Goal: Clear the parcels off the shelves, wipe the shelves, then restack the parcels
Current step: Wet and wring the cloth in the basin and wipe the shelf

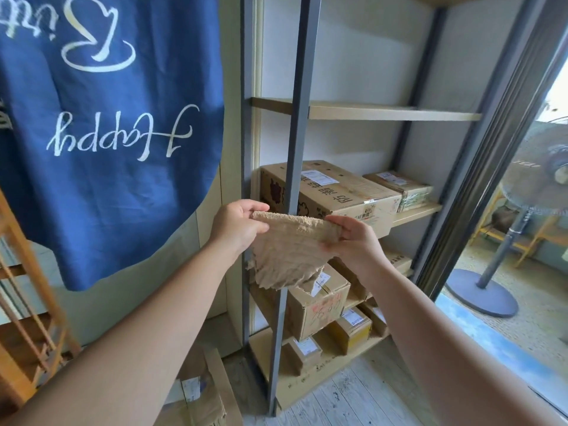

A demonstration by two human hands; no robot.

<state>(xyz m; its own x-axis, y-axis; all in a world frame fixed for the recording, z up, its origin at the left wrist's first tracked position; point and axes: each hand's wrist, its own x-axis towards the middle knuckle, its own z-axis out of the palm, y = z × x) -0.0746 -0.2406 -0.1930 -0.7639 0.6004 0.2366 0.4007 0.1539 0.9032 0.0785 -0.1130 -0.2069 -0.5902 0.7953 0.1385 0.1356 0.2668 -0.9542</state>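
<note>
We hold a beige, fuzzy wiping cloth (289, 244) stretched between both hands: our left hand (236, 226) pinches its corner at nine o'clock, our right hand (353, 238) at three o'clock. Behind it, brown cardboard parcels (335, 192) sit on the grey-framed wooden shelves (384, 112).

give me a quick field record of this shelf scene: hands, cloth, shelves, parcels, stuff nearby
left hand: left hand pinches the cloth's top left corner
right hand: right hand pinches the top right corner
cloth: tan cloth held spread in front of the shelf unit
upper shelf: upper shelf bare where visible
middle shelf: large box and small parcel
lower shelves: more boxes, including marked box
nearby: blue banner at left, standing fan at right
</note>
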